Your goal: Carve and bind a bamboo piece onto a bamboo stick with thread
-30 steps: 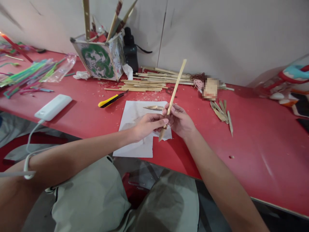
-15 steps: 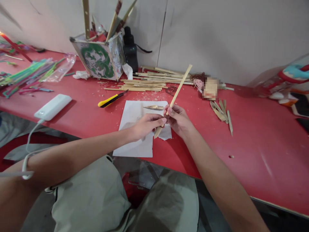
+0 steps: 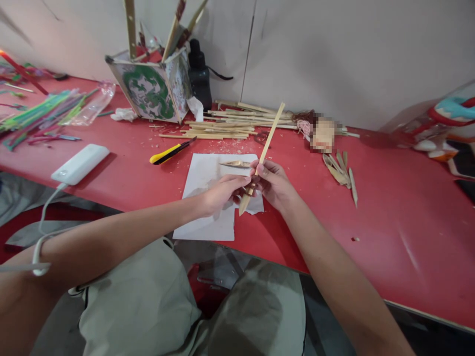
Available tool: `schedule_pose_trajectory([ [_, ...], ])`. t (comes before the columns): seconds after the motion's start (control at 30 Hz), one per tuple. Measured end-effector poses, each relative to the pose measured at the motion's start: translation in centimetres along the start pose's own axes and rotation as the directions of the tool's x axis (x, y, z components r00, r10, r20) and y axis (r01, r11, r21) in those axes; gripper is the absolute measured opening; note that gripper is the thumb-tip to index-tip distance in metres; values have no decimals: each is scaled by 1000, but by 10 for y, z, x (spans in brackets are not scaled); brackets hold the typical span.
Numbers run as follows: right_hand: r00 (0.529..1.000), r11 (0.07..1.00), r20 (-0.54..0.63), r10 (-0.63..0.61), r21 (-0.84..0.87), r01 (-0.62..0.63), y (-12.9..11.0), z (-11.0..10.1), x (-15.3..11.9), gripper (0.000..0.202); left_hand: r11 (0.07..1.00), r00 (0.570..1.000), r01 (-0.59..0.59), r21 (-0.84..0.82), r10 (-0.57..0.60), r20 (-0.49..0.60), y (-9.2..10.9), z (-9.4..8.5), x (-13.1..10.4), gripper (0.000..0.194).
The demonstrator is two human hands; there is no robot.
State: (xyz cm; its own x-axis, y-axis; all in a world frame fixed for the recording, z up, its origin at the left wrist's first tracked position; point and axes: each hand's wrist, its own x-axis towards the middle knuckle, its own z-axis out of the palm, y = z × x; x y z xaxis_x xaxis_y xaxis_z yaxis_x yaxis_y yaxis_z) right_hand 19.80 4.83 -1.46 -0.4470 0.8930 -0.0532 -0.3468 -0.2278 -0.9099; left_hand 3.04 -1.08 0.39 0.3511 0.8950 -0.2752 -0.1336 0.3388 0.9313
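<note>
A pale bamboo stick [image 3: 273,129] leans up and to the right over the table, its lower end a flat, pointed, leaf-like piece [image 3: 245,203]. Brown wrapping, perhaps thread, shows around the joint between the two. My right hand [image 3: 273,182] is closed around the stick just above that joint. Against the joint from the left, my left hand [image 3: 224,193] pinches with thumb and fingers; some of its fingertips are hidden. Beneath both hands lies white paper [image 3: 202,217], with another pointed dry piece [image 3: 234,163] on it.
A yellow and black utility knife [image 3: 172,151] lies left of the paper. Behind are bamboo sticks [image 3: 222,129], a dragon-patterned box [image 3: 148,94] and a black bottle [image 3: 199,76]. Dry leaf pieces [image 3: 339,170] lie right. A white power bank [image 3: 80,164] sits left, its cable near my left arm.
The stick has turned a little more upright, its top shifting left and its pointed end slightly right. My left hand has moved slightly left, and more of the brown wrapping shows.
</note>
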Motion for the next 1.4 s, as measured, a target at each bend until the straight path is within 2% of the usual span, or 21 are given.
schedule_pose_trajectory([
  [0.1,1000,1000,-17,5,21,-5,0,0,0,39,995,999,-18,103,23,-44,0,1,0,36],
  [0.2,998,1000,-57,2,14,-1,0,1,0,37,947,978,-126,295,169,-126,1,1,-1,29],
  [0.3,994,1000,-103,-25,-6,24,-1,2,0,37,830,918,-270,488,374,-130,4,0,-5,18],
  [0.37,992,999,-119,-40,-16,38,-1,2,0,37,722,879,-339,603,471,-70,7,0,-9,12],
  [0.47,991,997,-116,-61,-44,56,-1,2,0,38,554,833,-402,728,552,39,10,0,-13,9],
  [0.53,991,996,-115,-70,-62,63,-1,3,0,39,483,813,-423,767,575,86,10,0,-13,9],
  [0.6,990,996,-119,-71,-70,63,-1,3,1,40,449,806,-426,786,583,103,9,-1,-12,8],
  [0.9,989,995,-123,-83,-60,76,-1,4,0,43,304,815,-389,869,554,171,15,-3,-13,14],
  [1.2,989,997,-124,-83,-13,82,0,2,1,40,356,814,-383,852,567,129,13,-5,-12,6],
  [1.4,990,997,-117,-73,8,74,0,2,1,36,352,806,-412,841,571,156,10,-6,-11,3],
])
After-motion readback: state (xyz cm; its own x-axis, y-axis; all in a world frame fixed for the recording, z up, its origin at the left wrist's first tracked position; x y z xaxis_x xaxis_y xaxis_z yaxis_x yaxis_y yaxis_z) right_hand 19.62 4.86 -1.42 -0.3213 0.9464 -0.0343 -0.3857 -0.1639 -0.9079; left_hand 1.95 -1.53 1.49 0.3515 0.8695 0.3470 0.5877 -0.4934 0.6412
